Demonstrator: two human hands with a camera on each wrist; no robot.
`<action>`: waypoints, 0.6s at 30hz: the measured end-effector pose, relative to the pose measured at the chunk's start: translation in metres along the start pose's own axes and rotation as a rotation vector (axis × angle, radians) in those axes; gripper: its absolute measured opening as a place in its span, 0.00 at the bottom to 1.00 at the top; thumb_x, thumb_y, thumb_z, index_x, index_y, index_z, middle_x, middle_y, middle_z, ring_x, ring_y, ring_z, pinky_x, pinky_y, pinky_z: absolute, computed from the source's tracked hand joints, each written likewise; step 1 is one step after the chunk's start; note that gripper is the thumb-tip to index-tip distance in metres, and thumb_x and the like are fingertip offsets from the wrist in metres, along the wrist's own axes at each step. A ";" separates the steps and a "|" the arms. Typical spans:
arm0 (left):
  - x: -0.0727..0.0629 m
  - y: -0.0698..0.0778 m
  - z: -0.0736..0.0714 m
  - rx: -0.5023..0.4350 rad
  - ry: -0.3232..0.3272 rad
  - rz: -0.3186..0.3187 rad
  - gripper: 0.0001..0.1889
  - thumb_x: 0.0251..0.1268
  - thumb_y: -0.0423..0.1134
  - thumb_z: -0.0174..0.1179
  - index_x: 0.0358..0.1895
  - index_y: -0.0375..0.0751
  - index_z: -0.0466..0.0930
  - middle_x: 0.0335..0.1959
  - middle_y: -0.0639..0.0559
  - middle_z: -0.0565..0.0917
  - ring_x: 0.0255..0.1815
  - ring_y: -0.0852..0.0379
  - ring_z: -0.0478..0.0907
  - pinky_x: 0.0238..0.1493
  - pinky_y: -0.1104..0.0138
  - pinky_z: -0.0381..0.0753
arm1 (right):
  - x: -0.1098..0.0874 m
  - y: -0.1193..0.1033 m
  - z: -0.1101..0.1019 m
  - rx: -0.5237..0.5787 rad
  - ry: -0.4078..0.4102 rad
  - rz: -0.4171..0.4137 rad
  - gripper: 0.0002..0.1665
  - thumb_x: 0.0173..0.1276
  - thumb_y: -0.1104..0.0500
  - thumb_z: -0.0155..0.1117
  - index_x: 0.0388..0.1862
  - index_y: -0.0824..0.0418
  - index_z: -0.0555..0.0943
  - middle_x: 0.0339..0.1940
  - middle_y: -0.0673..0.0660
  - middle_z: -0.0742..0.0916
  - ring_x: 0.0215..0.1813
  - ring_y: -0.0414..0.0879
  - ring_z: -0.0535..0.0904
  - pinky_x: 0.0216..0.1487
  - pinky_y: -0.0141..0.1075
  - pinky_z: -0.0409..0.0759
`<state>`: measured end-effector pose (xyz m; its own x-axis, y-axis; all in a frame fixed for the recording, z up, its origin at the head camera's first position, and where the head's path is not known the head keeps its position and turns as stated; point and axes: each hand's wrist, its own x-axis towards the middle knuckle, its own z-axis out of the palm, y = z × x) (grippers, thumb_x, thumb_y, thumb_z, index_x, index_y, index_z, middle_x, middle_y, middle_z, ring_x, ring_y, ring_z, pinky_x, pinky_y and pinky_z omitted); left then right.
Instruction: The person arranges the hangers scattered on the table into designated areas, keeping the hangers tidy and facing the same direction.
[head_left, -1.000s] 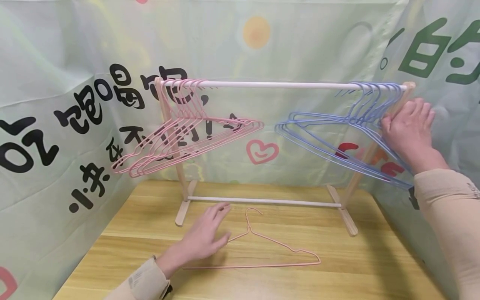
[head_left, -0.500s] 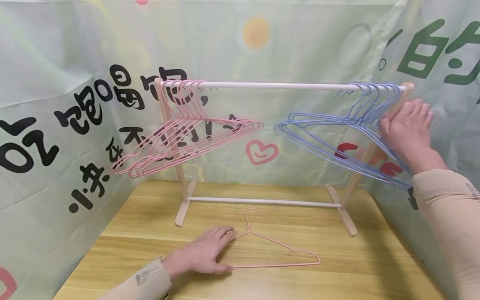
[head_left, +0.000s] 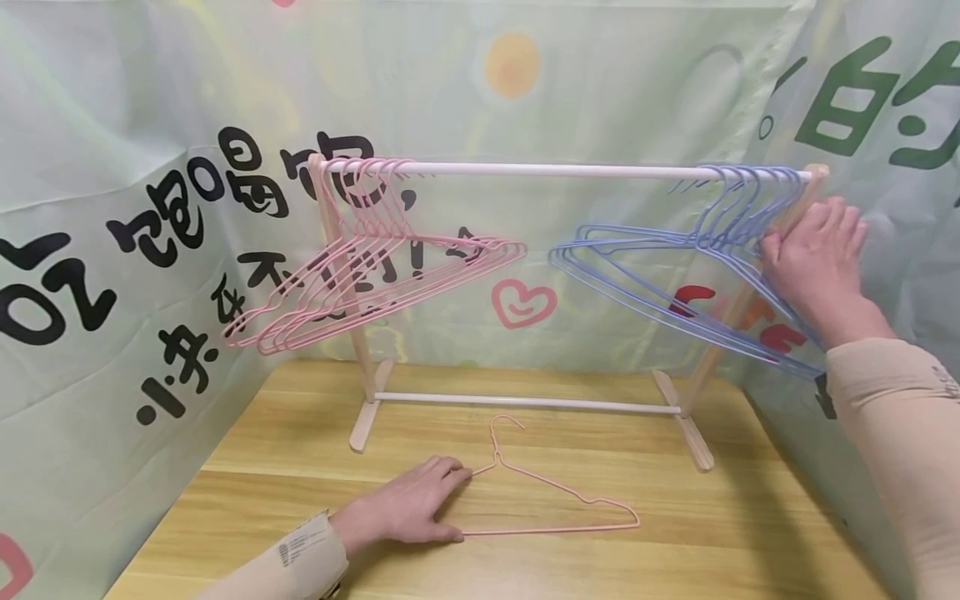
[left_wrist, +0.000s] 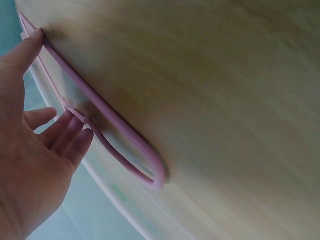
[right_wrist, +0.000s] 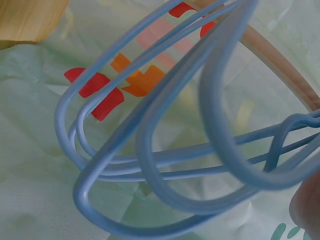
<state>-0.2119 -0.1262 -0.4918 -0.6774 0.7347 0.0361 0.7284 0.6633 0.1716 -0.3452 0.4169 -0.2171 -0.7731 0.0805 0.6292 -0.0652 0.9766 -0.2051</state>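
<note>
On the wooden tabletop in the head view lies a pink wire hanger (head_left: 551, 529), its hook toward the rack. My left hand (head_left: 408, 504) covers its left end. In the left wrist view the thumb rests on the hanger's bottom bar, and bent fingers (left_wrist: 80, 145) meet the sloping shoulder wire. My right hand (head_left: 817, 258) is raised at the rack's right wooden post (head_left: 742, 304), beside several hanging blue hangers (head_left: 645, 308); its fingers are mostly straight and the thumb points left. The right wrist view shows blue hanger loops (right_wrist: 150, 155) and one fingertip (right_wrist: 306, 207); the palm is hidden.
A white rail (head_left: 555, 171) spans the rack top. Several pink hangers (head_left: 375, 283) hang at its left end, the blue ones at the right. A lower white bar (head_left: 525, 403) joins the wooden feet. Printed cloth (head_left: 600, 92) stands behind and on both sides of the table.
My left hand has come down and slightly right onto the left end of the pink hanger on the table. My right hand and the hanging hangers have barely moved.
</note>
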 end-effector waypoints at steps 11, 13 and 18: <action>0.008 0.002 0.000 -0.108 -0.003 -0.078 0.46 0.55 0.60 0.74 0.74 0.41 0.70 0.66 0.51 0.74 0.66 0.54 0.72 0.69 0.60 0.75 | 0.000 0.001 0.000 0.013 0.026 -0.008 0.26 0.71 0.56 0.43 0.47 0.83 0.58 0.45 0.78 0.60 0.51 0.75 0.53 0.56 0.67 0.49; 0.008 0.003 0.000 -0.140 0.002 -0.097 0.46 0.51 0.59 0.76 0.73 0.41 0.71 0.65 0.52 0.75 0.64 0.55 0.73 0.67 0.60 0.76 | 0.000 0.001 0.000 0.015 0.026 -0.009 0.26 0.71 0.56 0.43 0.47 0.83 0.58 0.45 0.77 0.60 0.51 0.75 0.53 0.56 0.67 0.49; 0.008 0.003 0.000 -0.197 0.014 -0.125 0.47 0.44 0.56 0.78 0.70 0.41 0.73 0.61 0.54 0.75 0.60 0.57 0.73 0.63 0.62 0.78 | 0.000 0.001 -0.001 0.014 0.009 -0.003 0.26 0.71 0.56 0.43 0.48 0.83 0.59 0.44 0.77 0.60 0.51 0.74 0.53 0.56 0.67 0.49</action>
<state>-0.2149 -0.1179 -0.4914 -0.7636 0.6455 0.0162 0.6056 0.7074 0.3645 -0.3450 0.4178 -0.2168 -0.7669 0.0793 0.6368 -0.0764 0.9740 -0.2133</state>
